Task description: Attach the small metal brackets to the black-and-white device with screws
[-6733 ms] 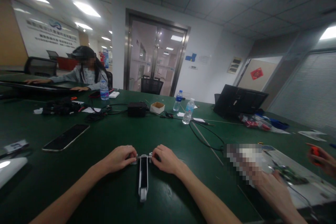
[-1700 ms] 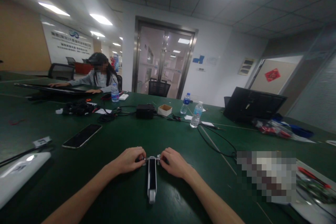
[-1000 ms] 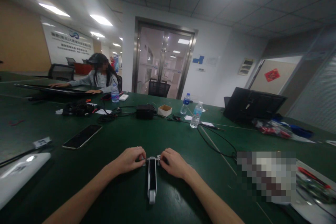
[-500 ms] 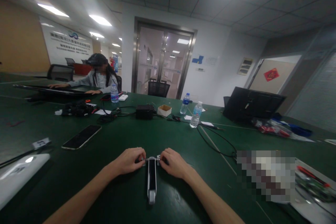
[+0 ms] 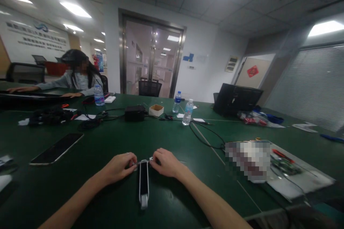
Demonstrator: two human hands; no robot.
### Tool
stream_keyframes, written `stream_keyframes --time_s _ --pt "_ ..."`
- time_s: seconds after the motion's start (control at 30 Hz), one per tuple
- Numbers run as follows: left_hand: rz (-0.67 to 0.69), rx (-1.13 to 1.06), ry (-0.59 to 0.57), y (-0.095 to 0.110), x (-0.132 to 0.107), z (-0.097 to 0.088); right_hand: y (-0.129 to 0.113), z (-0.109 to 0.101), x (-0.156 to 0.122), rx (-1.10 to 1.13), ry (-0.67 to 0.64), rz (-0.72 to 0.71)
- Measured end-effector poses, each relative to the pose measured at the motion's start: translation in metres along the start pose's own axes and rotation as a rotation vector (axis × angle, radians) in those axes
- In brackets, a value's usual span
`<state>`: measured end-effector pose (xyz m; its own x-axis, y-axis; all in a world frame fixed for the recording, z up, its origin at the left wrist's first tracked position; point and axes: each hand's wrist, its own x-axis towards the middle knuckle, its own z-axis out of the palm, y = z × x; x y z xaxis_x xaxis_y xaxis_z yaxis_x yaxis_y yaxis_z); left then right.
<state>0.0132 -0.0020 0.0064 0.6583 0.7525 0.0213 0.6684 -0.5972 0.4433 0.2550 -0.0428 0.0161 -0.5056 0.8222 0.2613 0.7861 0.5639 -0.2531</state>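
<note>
Between my hands a long, narrow object with a white frame and black middle (image 5: 143, 182) lies on the green table, a grey-white block at its near end. Its kind I cannot make out; thin parts stick out sideways at its far end. My left hand (image 5: 122, 166) has its fingers pinched closed at the left-hand part. On the other side, my right hand (image 5: 165, 162) is closed at the right-hand part, where a small white piece shows by the fingertips. The fingers hide most of both side parts.
A phone (image 5: 57, 149) lies at left. Farther back are a black box (image 5: 134, 113), a small open carton (image 5: 156, 110), water bottles (image 5: 187, 112) and cables. At right, a white board (image 5: 303, 182) carries electronics; a monitor (image 5: 236, 99) stands behind. A person (image 5: 77, 75) sits across at left.
My view has turned to the right, so everything appears shifted left and more of the right side shows. Both hands keep their hold at the object's far end.
</note>
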Motion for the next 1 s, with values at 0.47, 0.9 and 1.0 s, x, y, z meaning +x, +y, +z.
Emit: stream_keyframes --time_s 0.47,0.9,1.0 --pt "0.116 -0.013 0.053 0.004 0.008 0.017 -0.022 0.005 0.001 -0.01 -0.032 0.142" --pt "0.11 -0.03 0.06 -0.014 0.013 0.023 0.089 0.004 0.004 -0.252 0.077 0.633" --pt "0.11 -0.032 0.071 -0.013 0.014 0.023 0.104 0.004 0.006 -0.343 0.1 0.687"
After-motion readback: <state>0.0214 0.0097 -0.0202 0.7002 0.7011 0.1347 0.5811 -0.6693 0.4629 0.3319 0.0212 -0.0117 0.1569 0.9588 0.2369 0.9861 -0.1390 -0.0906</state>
